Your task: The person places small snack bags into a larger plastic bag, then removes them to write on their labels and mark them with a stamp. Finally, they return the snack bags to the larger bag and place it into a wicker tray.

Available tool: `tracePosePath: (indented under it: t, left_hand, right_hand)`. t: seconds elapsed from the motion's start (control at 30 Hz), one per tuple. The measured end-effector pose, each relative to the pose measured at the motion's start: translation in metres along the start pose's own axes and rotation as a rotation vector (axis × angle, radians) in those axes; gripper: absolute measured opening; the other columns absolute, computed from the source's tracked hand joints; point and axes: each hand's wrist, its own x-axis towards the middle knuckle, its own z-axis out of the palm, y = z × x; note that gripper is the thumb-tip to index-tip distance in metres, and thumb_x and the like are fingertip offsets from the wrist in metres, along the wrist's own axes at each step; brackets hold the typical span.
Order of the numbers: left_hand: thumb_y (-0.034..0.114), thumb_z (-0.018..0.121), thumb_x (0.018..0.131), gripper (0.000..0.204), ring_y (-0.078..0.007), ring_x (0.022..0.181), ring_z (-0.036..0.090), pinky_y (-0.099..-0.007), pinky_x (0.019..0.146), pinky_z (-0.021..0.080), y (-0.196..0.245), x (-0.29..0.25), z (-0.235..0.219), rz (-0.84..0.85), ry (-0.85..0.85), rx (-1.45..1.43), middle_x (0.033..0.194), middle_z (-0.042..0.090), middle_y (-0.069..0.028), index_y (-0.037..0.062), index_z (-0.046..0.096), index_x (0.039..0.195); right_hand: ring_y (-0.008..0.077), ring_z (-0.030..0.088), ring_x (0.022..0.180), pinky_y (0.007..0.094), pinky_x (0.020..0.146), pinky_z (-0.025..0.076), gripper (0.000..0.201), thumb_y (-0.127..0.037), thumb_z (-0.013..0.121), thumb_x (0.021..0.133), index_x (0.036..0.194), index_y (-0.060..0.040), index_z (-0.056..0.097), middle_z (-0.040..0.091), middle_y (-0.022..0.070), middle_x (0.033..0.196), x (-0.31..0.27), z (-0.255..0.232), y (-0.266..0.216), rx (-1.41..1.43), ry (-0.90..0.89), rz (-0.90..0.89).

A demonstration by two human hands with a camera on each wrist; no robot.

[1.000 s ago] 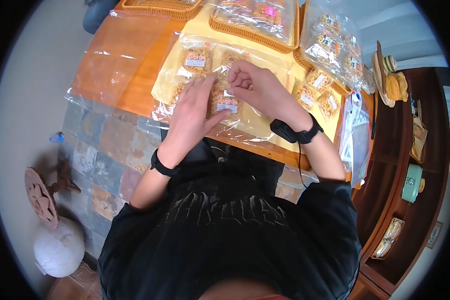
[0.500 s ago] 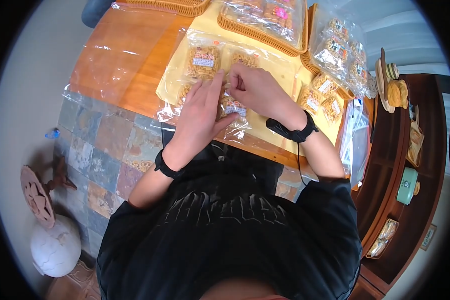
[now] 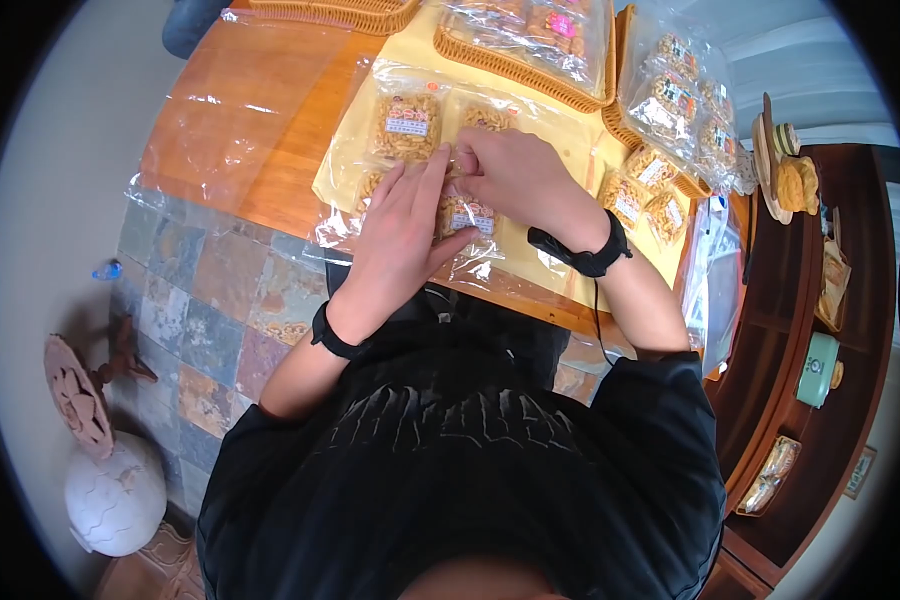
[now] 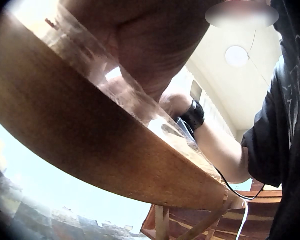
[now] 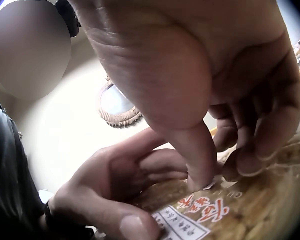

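Observation:
Packets of golden crunchy snack lie in a clear plastic bag (image 3: pixel 560 125) at the table's front edge. My left hand (image 3: pixel 402 222) rests over the near packets, fingers fairly straight and thumb spread. In the right wrist view the left thumb (image 5: pixel 135 227) lies beside the white label of the near snack packet (image 5: pixel 240 210). My right hand (image 3: pixel 525 175) is over the top of that same snack packet (image 3: pixel 470 218), fingers curled. Its thumb (image 5: pixel 202 175) and forefinger come down to the packet by a small white bit, pinching there. The left wrist view shows mostly the table edge (image 4: pixel 90 135).
Several loose packets (image 3: pixel 625 195) lie to the right, beside a wicker basket (image 3: pixel 618 120) of bagged snacks. Another wicker basket (image 3: pixel 510 70) stands at the back. A second clear bag (image 3: pixel 220 150) hangs over the left table edge. A cable hangs from the right wrist.
The head view has shifted slightly, moving the table a little right in the picture. My right hand's fingers have curled in closer over the near packet; the left hand stays on the packets.

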Motion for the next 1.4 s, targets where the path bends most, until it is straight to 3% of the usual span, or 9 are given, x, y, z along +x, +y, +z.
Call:
tracePosePath:
  t: [0.23, 0.53, 0.63, 0.7, 0.83, 0.87, 0.97, 1.2, 1.4]
  left_hand:
    - [0.026, 0.081, 0.079, 0.087, -0.0342, 0.114, 0.06, -0.0481, 0.109, 0.039, 0.0, 0.0, 0.0, 0.011, 0.005, 0.025, 0.121, 0.062, -0.0182, -0.0026, 0.035, 0.148]
    - [0.028, 0.083, 0.078, 0.09, -0.035, 0.12, 0.058, -0.0515, 0.112, 0.037, -0.001, -0.001, 0.001, -0.021, -0.021, -0.005, 0.128, 0.063, -0.0128, 0.0012, 0.035, 0.149]
    - [0.026, 0.084, 0.077, 0.085, -0.036, 0.121, 0.057, -0.0514, 0.111, 0.037, 0.001, 0.003, 0.002, 0.014, -0.027, 0.007, 0.128, 0.063, -0.0138, 0.0017, 0.04, 0.147]
    - [0.025, 0.084, 0.077, 0.079, -0.0363, 0.122, 0.056, -0.0521, 0.112, 0.036, -0.001, 0.002, 0.002, 0.013, -0.043, 0.062, 0.129, 0.062, -0.0147, 0.0031, 0.045, 0.142]
    - [0.023, 0.082, 0.078, 0.072, -0.0356, 0.117, 0.058, -0.0512, 0.111, 0.036, 0.004, 0.002, 0.003, 0.018, -0.008, 0.058, 0.128, 0.062, -0.0179, 0.0017, 0.048, 0.138]
    - [0.024, 0.082, 0.078, 0.073, -0.0354, 0.117, 0.059, -0.0513, 0.111, 0.036, 0.004, 0.003, 0.003, 0.008, -0.022, 0.069, 0.128, 0.062, -0.0179, 0.0018, 0.048, 0.138]
    - [0.024, 0.083, 0.078, 0.073, -0.0346, 0.116, 0.059, -0.0522, 0.111, 0.036, 0.003, 0.004, 0.003, -0.007, -0.054, 0.08, 0.128, 0.062, -0.0178, 0.002, 0.048, 0.138]
    - [0.023, 0.083, 0.077, 0.075, -0.035, 0.116, 0.059, -0.0535, 0.111, 0.035, 0.007, 0.004, 0.002, -0.019, -0.038, 0.082, 0.126, 0.063, -0.0169, 0.0015, 0.046, 0.139]
    - [0.022, 0.084, 0.077, 0.086, -0.0348, 0.116, 0.059, -0.0532, 0.112, 0.034, 0.011, 0.006, 0.001, -0.037, -0.026, 0.052, 0.122, 0.064, -0.0151, -0.0004, 0.038, 0.146]
  right_hand:
    - [0.0293, 0.065, 0.077, 0.0412, 0.066, 0.048, 0.033, -0.039, 0.077, 0.079, 0.081, -0.0101, 0.06, 0.065, 0.0081, 0.075, -0.002, -0.005, 0.018, 0.06, -0.09, 0.104]
    - [0.0183, 0.049, 0.056, 0.033, 0.056, 0.039, 0.025, -0.023, 0.076, 0.085, 0.083, -0.0062, 0.058, 0.054, 0.0049, 0.062, -0.043, -0.015, 0.03, 0.197, 0.104, 0.073]
    - [0.0124, 0.049, 0.057, 0.0296, 0.055, 0.038, 0.021, -0.02, 0.075, 0.087, 0.086, -0.0062, 0.06, 0.054, 0.0014, 0.062, -0.077, -0.043, 0.038, 0.154, 0.102, 0.269]
    - [0.0217, 0.057, 0.059, 0.0336, 0.057, 0.043, 0.019, -0.023, 0.073, 0.086, 0.092, -0.0069, 0.065, 0.058, 0.0067, 0.063, -0.106, -0.052, 0.057, 0.286, 0.25, 0.289]
    - [0.0094, 0.056, 0.063, 0.0265, 0.059, 0.045, 0.021, -0.023, 0.072, 0.09, 0.093, -0.0023, 0.069, 0.064, 0.0041, 0.068, -0.169, -0.076, 0.128, 0.204, 0.611, 0.525]
    - [0.0144, 0.061, 0.064, 0.0301, 0.061, 0.047, 0.025, -0.027, 0.071, 0.09, 0.094, -0.0021, 0.071, 0.068, 0.0074, 0.071, -0.188, -0.079, 0.166, 0.204, 0.683, 0.531]
    - [0.0323, 0.072, 0.081, 0.0417, 0.072, 0.053, 0.039, -0.041, 0.071, 0.084, 0.094, -0.0035, 0.074, 0.073, 0.0153, 0.082, -0.214, -0.096, 0.203, -0.195, 0.641, 1.03]
    - [0.0337, 0.072, 0.09, 0.0416, 0.08, 0.054, 0.043, -0.043, 0.071, 0.08, 0.097, -0.0032, 0.075, 0.074, 0.0195, 0.092, -0.225, -0.07, 0.295, -0.115, 0.404, 1.054]
    - [0.0296, 0.073, 0.083, 0.0398, 0.078, 0.055, 0.034, -0.035, 0.064, 0.085, 0.096, -0.0045, 0.075, 0.074, 0.0135, 0.079, -0.235, -0.088, 0.272, -0.089, 0.647, 1.123]
